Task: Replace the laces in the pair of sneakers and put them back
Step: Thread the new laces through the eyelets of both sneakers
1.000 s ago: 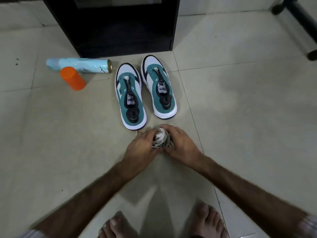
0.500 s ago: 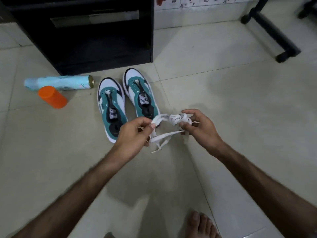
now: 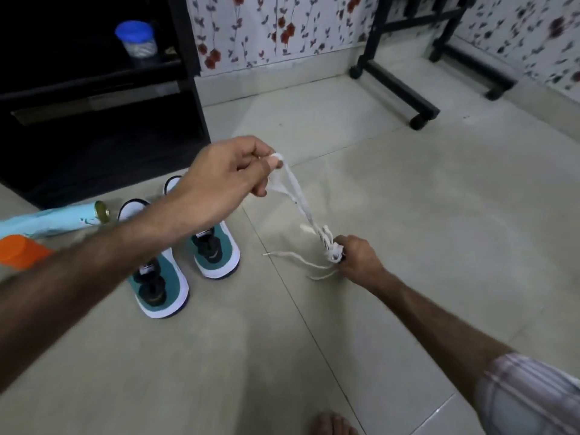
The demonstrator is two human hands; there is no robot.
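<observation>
White flat shoelaces [image 3: 303,211] stretch through the air between two hands above the pale tiled floor [image 3: 408,215]. High up, the left hand [image 3: 229,171] pinches one end between thumb and fingers; lower down, the right hand [image 3: 357,259] grips the bunched remainder, with loose ends trailing leftward. Two teal-and-white sneakers [image 3: 185,255] stand side by side on the floor, left of the laces, near a light-blue spray can [image 3: 53,219] and an orange plastic cap [image 3: 22,251].

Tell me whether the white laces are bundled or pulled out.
Partly pulled out: the left hand draws strands from a knot of laces in the right hand.
</observation>
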